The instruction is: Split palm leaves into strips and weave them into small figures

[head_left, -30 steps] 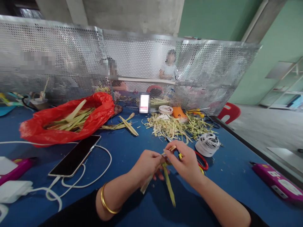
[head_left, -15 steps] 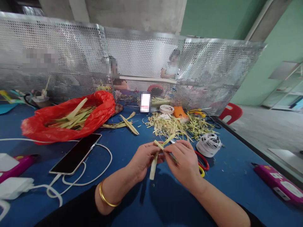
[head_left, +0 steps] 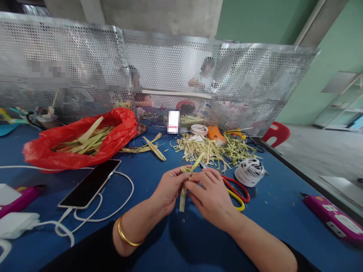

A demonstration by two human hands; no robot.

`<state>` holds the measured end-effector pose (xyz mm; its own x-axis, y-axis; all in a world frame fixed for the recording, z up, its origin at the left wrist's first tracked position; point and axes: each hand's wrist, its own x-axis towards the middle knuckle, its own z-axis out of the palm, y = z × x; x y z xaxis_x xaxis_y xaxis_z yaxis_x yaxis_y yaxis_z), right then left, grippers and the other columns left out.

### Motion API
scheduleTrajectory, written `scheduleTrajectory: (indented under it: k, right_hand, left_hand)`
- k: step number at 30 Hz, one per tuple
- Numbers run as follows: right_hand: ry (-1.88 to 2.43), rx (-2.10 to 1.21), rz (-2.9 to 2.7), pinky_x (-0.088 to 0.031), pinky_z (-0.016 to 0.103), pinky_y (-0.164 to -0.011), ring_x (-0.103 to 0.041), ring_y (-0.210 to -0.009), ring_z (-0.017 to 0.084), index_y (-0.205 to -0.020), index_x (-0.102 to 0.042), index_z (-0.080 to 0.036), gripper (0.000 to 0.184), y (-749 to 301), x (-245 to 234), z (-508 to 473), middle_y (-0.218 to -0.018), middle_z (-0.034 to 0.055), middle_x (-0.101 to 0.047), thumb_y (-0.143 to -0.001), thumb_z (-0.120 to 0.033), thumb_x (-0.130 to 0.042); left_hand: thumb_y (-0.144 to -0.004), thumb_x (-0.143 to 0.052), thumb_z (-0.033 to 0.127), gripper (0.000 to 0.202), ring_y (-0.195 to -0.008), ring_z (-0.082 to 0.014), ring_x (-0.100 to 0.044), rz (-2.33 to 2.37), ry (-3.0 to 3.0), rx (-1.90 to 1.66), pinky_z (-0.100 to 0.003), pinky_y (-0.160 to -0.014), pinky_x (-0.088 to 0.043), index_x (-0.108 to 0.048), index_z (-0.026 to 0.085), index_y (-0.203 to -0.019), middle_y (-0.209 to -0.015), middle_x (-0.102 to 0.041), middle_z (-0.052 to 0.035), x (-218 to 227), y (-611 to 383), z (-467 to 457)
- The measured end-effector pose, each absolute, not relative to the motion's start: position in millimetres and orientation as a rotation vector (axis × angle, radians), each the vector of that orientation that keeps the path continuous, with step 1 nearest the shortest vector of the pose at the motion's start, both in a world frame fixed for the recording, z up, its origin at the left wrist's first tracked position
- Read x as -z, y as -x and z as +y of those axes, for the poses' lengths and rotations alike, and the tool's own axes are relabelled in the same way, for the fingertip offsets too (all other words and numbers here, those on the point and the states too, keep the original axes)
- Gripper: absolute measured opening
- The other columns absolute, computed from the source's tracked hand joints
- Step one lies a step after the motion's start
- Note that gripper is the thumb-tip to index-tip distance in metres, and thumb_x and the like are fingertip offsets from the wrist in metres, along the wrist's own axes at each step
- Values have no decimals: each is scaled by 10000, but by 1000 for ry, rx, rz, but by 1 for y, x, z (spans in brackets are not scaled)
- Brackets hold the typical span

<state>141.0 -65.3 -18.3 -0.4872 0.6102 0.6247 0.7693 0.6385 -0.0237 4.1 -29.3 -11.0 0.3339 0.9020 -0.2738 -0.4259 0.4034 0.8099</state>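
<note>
Above the blue table (head_left: 159, 241), both my hands pinch one pale green palm leaf strip (head_left: 183, 196). My left hand (head_left: 169, 189), with a gold bangle on its wrist, grips the strip's folded top. My right hand (head_left: 210, 196) is closed on the same fold from the right. One end of the strip hangs down between the hands, and a short end sticks up toward the back. Red and yellow scissors (head_left: 237, 190) lie on the table just right of my right hand.
A red plastic bag (head_left: 70, 145) of leaf strips lies at the back left. A phone (head_left: 90, 184) on a white cable sits left. Leaf scraps (head_left: 212, 149), a white thread spool (head_left: 249, 172), pink cases (head_left: 333, 219) and a perforated metal screen (head_left: 159, 75) with people behind it surround the spot.
The strip hung long below my hands a second ago. It is now folded shorter, with my hands closer together and my right hand lower over the fold.
</note>
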Motion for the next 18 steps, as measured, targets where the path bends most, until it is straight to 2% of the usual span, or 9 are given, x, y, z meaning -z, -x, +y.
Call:
scheduleTrajectory:
  k: [3,6,9,13,18]
  right_hand:
    - [965,352,-2397,-364,389,-922,-528,-840,190,-939,-632,-214,189,-139,21,-66,-881,43,-625,-854,-116,-495]
    - [945,251,-2265,-382,382,-896,-548,-818,177,-877,-621,-214,162,-140,22,-66,-858,35,-631,-854,-112,-496]
    - [1060,27,-1961,-424,339,-784,-558,-803,173,-800,-593,-206,87,-143,21,-65,-814,29,-617,-839,-152,-538]
    - [1245,-299,-1598,-422,278,-619,-518,-645,147,-633,-506,-203,174,-144,23,-60,-650,-15,-536,-787,-180,-582]
    - [1313,-622,-1340,-414,265,-591,-494,-604,136,-648,-552,-185,156,-145,31,-53,-614,-23,-555,-776,-263,-597]
  left_hand:
    - [-641,-731,129,309,-604,-104,-616,808,-711,-955,-196,-576,-479,-670,130,-943,-771,-690,-43,15,-5,-30]
    - [-635,-741,155,323,-626,-107,-618,800,-770,-916,-204,-596,-479,-682,130,-952,-793,-696,-47,18,-5,-31]
    - [-647,-743,195,306,-657,-122,-632,810,-843,-877,-234,-646,-496,-702,132,-943,-819,-707,-60,18,-3,-32]
    - [-649,-732,179,301,-674,-153,-663,843,-839,-858,-264,-666,-514,-710,132,-945,-827,-721,-85,13,-1,-31]
    - [-691,-677,164,258,-658,-158,-666,825,-813,-868,-241,-590,-503,-704,130,-946,-800,-712,-84,12,1,-28]
